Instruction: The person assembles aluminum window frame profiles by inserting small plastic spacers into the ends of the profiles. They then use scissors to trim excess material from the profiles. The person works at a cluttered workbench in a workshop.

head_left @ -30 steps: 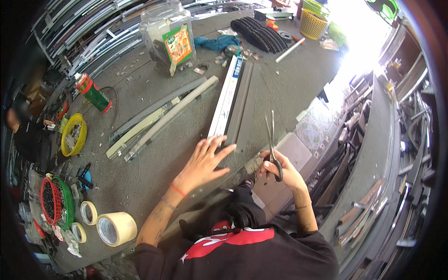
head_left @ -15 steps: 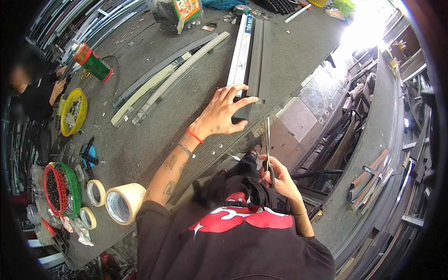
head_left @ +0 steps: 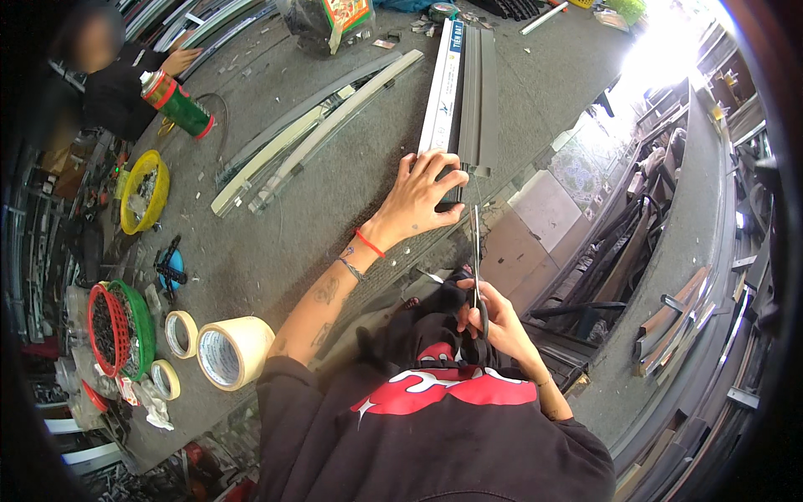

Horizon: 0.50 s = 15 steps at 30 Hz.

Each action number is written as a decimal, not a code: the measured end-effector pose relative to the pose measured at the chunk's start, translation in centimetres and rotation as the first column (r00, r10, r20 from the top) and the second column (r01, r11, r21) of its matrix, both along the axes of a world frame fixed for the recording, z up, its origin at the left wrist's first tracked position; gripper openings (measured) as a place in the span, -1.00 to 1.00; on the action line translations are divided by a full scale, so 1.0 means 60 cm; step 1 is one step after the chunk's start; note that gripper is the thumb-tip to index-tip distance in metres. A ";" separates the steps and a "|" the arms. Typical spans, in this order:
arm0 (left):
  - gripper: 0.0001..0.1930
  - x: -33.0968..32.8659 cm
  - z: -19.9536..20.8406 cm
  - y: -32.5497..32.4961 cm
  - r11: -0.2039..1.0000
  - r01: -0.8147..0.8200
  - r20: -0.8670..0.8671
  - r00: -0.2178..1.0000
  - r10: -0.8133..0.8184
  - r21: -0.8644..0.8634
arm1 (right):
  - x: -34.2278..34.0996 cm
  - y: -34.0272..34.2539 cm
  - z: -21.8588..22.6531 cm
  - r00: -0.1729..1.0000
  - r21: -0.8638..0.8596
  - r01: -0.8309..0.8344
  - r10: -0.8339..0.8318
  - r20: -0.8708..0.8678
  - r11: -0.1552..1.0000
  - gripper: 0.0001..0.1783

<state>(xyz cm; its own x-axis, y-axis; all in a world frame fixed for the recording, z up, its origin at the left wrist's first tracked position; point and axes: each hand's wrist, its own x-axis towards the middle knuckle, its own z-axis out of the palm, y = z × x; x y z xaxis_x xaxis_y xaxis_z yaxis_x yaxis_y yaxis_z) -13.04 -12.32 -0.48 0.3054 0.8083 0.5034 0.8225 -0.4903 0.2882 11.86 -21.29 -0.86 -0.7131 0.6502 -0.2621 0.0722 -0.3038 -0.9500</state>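
My left hand (head_left: 425, 194) is wrapped round the near end of a long profile faced with white film (head_left: 441, 96), thumb on its right side and fingers curled over the top. Tight against it on the right lies a dark grey profile (head_left: 478, 100) with grooves along its length. In my right hand (head_left: 500, 322) is a pair of scissors (head_left: 477, 259) with dark handles, held in front of my body. The slim blades point away from me, close together, just short of the profile's end. My left palm hides part of that end.
To the left lie several pale strips (head_left: 318, 125), a spray can (head_left: 177, 105), a yellow basket (head_left: 159, 192), red and green baskets (head_left: 144, 322) and masking tape rolls (head_left: 242, 351). A co-worker (head_left: 125, 88) is at the far left. Metal profiles fill a rack (head_left: 661, 335) at right.
My left fingers and thumb have drawn closer together on the profile's end. The scissors have swung slightly more upright. The co-worker has leaned in, an arm reaching toward the metal lengths.
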 end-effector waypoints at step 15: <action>-0.71 -0.027 0.011 0.009 0.989 0.139 0.079 0.988 -0.135 -0.048 | -0.010 -0.018 -0.018 0.997 -0.018 0.015 -0.017 -0.080 1.000 -0.45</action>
<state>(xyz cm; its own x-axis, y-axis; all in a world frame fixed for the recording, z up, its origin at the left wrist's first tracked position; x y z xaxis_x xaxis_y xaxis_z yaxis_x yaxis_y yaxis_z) -14.66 -11.77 0.19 0.3783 0.7873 0.4869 0.7235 -0.5796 0.3750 11.26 -22.35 -1.94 -0.7218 0.6575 -0.2161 -0.0089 -0.3210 -0.9470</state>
